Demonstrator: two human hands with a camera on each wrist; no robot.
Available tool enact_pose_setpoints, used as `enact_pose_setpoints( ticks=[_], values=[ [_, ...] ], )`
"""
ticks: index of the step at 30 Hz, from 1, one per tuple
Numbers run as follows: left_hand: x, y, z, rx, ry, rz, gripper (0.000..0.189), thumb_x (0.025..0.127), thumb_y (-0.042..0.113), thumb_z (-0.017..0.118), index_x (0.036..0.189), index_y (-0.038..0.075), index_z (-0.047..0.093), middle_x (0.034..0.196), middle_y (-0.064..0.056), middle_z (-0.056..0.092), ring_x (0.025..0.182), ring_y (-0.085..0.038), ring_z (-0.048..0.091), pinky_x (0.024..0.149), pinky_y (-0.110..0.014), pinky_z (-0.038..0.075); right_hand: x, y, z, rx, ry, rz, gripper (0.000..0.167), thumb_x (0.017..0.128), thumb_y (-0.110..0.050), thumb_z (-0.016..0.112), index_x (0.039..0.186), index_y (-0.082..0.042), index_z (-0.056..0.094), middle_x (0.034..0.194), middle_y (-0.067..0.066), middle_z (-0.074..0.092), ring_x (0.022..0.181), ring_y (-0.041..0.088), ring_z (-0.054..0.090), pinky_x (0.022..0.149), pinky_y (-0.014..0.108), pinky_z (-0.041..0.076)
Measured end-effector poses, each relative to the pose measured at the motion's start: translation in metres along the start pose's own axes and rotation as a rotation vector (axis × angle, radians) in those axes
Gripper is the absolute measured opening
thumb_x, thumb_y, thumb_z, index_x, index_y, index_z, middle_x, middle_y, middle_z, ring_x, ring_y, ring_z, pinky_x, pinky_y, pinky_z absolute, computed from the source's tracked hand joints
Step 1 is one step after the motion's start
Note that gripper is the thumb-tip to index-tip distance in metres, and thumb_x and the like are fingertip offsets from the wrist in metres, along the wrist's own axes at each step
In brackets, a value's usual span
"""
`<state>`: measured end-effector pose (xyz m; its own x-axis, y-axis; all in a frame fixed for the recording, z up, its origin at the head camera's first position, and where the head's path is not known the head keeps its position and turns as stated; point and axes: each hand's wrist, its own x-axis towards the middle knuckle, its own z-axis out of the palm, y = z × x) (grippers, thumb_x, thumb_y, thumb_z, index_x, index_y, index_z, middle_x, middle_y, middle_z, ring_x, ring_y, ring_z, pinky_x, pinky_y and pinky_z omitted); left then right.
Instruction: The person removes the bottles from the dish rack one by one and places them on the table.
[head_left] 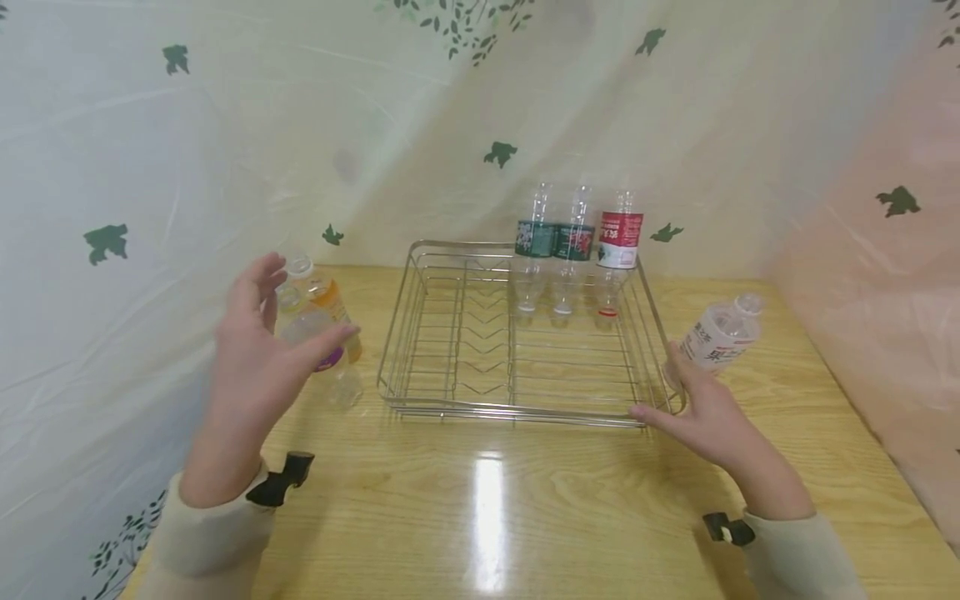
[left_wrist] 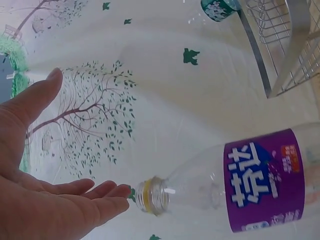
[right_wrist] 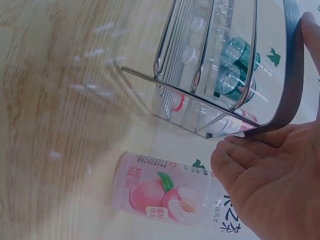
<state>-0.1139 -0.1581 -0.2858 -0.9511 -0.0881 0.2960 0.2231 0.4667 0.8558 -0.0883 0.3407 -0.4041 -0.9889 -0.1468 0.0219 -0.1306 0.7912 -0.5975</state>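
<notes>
My left hand (head_left: 255, 358) is raised with its fingers spread, holding nothing. In the left wrist view its fingertips are close to the uncapped neck of a clear plastic bottle (left_wrist: 195, 190) with a purple label. Behind that bottle stands an orange-labelled bottle (head_left: 326, 296), partly covered by the hand. My right hand (head_left: 708, 417) holds the front right corner of a wire dish rack (head_left: 517, 411), thumb on the front rim and fingers round the side. Just beyond those fingers stands a clear bottle (head_left: 722, 337) with a pale pink peach label (right_wrist: 165, 192).
Inside the rack's back right, two green-labelled bottles (head_left: 535, 239) and a red-and-white-labelled bottle (head_left: 620, 237) stand upside down in a row. The wooden table (head_left: 420, 500) meets a leaf-patterned cloth (head_left: 300, 150) at the back and sides.
</notes>
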Motion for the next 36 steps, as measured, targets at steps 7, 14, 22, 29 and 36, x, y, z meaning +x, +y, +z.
enact_pose_setpoints(
  ticks=[7,14,22,29,36],
  values=[
    [0.004,0.01,0.014,0.024,-0.055,0.056,0.105,0.078,0.02,0.092,0.16,0.013,0.026,0.157,0.001,0.034,0.144,-0.016,0.032,0.117,-0.028,0.029,0.0,0.0,0.0,-0.009,-0.003,0.001,0.115,0.087,-0.052,0.078,0.161,0.001,0.007,0.16,0.033,0.017,0.141,0.058,0.022,0.107,0.075,0.025],
    [0.008,0.02,0.029,0.012,-0.132,0.102,0.107,0.077,0.024,0.093,0.16,0.012,0.026,0.157,-0.002,0.034,0.143,-0.021,0.033,0.117,-0.032,0.03,0.001,0.0,0.001,-0.014,-0.006,-0.004,0.115,0.087,-0.052,0.078,0.162,0.001,0.007,0.161,0.031,0.017,0.142,0.056,0.021,0.107,0.075,0.025],
    [0.016,0.023,0.043,0.011,-0.166,0.149,0.103,0.078,0.022,0.092,0.158,0.008,0.029,0.156,-0.004,0.037,0.141,-0.021,0.037,0.117,-0.032,0.031,0.0,0.0,-0.001,-0.012,-0.006,-0.001,0.115,0.087,-0.052,0.078,0.161,0.001,0.008,0.161,0.032,0.018,0.142,0.057,0.021,0.107,0.075,0.025],
    [0.02,0.023,0.052,-0.016,-0.226,0.116,0.098,0.078,0.023,0.092,0.155,0.007,0.033,0.154,-0.003,0.04,0.14,-0.02,0.038,0.116,-0.03,0.031,-0.001,0.001,-0.001,-0.016,-0.006,0.003,0.115,0.087,-0.053,0.078,0.161,0.001,0.008,0.161,0.031,0.016,0.143,0.056,0.02,0.108,0.074,0.024],
    [0.027,0.027,0.065,0.003,-0.297,0.085,0.1,0.08,0.031,0.09,0.157,0.007,0.031,0.155,-0.004,0.04,0.141,-0.022,0.037,0.117,-0.034,0.031,-0.002,0.002,-0.001,-0.02,-0.008,0.006,0.115,0.087,-0.053,0.077,0.162,0.0,0.007,0.161,0.031,0.016,0.143,0.056,0.02,0.109,0.074,0.024]
  ],
)
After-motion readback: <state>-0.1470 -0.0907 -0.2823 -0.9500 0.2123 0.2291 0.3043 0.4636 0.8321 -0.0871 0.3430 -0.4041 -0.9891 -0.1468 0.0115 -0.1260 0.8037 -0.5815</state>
